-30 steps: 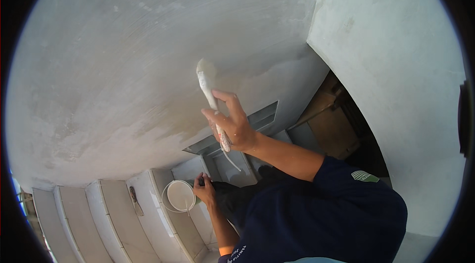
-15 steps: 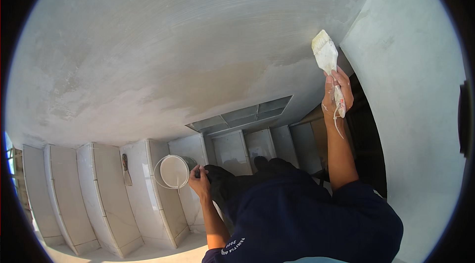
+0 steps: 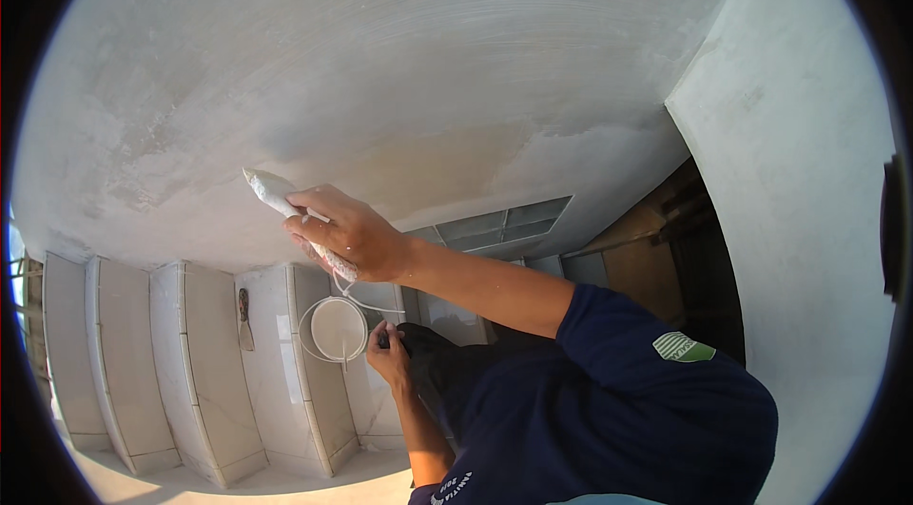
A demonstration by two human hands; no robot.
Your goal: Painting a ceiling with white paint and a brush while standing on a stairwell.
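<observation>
In my right hand (image 3: 357, 234) is a wide paintbrush (image 3: 271, 189), gripped by its paint-flecked handle. Its bristles point left, near the grey wall (image 3: 380, 77), and I cannot tell whether they touch it. A pale cord dangles from the handle's end. My left hand (image 3: 388, 362) is low beside a round bucket (image 3: 313, 329) of whitish paint, fingers curled round something small and dark that I cannot make out. The wall has streaky brush marks and a browner patch (image 3: 442, 163).
White tiled stairs (image 3: 219, 353) run along the wall's foot. A scraper (image 3: 245, 320) lies on a step left of the bucket. A framed vent-like opening (image 3: 504, 222) is set low in the wall. A pale wall (image 3: 808, 172) stands at right, beside a dark gap (image 3: 709, 258).
My right hand has swung the paintbrush from the right corner far to the left, and its bristles now point left. My left hand has stayed beside the bucket.
</observation>
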